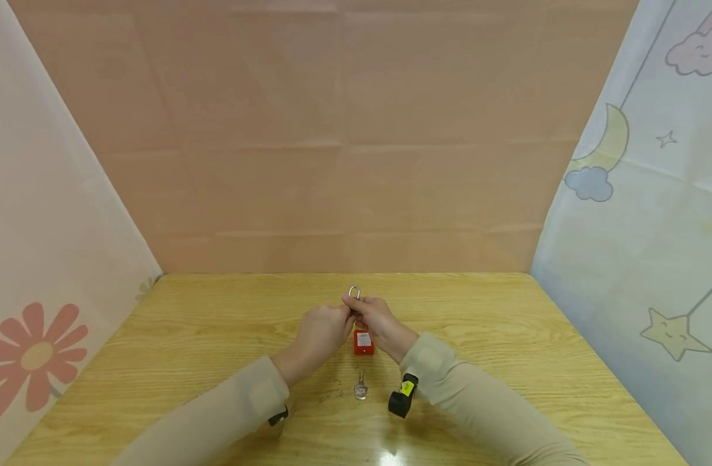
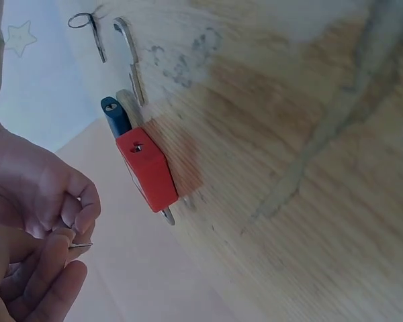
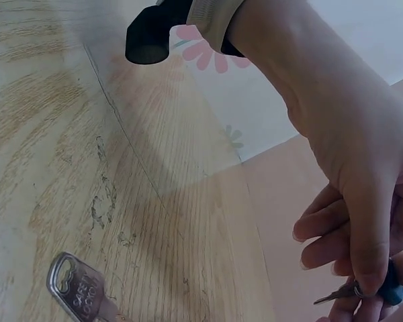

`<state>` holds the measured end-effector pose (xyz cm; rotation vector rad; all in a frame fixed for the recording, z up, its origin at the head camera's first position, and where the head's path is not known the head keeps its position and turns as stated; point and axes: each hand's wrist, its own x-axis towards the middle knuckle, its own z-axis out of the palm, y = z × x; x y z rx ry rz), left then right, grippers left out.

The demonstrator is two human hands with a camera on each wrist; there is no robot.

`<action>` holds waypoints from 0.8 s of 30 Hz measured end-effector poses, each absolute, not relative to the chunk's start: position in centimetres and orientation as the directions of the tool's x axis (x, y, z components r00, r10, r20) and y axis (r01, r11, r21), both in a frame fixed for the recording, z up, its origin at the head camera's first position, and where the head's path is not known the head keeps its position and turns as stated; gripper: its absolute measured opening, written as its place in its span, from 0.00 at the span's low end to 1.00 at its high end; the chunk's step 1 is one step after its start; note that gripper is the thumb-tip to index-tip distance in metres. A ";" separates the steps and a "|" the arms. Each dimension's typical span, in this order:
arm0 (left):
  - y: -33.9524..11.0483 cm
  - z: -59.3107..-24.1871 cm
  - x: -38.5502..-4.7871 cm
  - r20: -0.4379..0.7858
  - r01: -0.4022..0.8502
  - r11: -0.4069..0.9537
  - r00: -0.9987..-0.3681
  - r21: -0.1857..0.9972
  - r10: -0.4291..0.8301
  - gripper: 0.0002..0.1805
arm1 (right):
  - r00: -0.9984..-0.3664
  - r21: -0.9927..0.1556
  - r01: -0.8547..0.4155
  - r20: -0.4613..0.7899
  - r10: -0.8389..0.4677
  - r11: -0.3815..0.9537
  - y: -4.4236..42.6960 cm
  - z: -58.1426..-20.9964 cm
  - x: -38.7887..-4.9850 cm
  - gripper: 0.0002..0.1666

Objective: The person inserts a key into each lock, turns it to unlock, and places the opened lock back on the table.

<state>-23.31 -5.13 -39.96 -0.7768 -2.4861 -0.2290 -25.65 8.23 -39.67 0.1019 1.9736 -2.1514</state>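
Observation:
My left hand (image 1: 323, 336) and right hand (image 1: 384, 323) meet above the table, fingers curled together. A padlock's metal shackle (image 1: 354, 291) rises past the right thumb; its blue-green body (image 3: 391, 290) shows between the fingers in the right wrist view, mostly hidden. The right hand (image 2: 37, 184) grips this padlock. At the tip of the left thumb, my left hand (image 3: 359, 151) pinches a thin metal key (image 3: 337, 295), seen nearly edge-on. Below the hands lies a red padlock (image 1: 364, 348) with a white label; a clear-headed key (image 1: 360, 391) lies nearer me.
A dark blue padlock (image 2: 115, 117) lies beside the red one in the left wrist view, with another key (image 2: 93, 30) farther off. The wooden table (image 1: 216, 310) meets a plain back wall covering (image 1: 344, 162) and printed sheets at both sides.

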 end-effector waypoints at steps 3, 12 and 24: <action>-5.2 -40.0 -23.5 0.454 0.570 0.795 -0.776 0.206 0.438 0.09 | -0.976 -0.977 0.202 -0.195 -0.102 -0.072 8.1 -39.7 -25.6 0.13; -7.0 -40.6 -24.9 -0.202 -0.236 -0.012 -0.857 0.972 0.475 0.18 | -0.959 -0.968 0.228 -0.205 -0.196 -0.108 8.3 -39.7 -25.2 0.15; -7.6 -41.0 -25.3 -0.270 -0.222 0.157 -0.836 0.962 0.478 0.31 | -0.944 -0.973 0.231 -0.217 -0.247 -0.027 9.4 -39.7 -25.4 0.19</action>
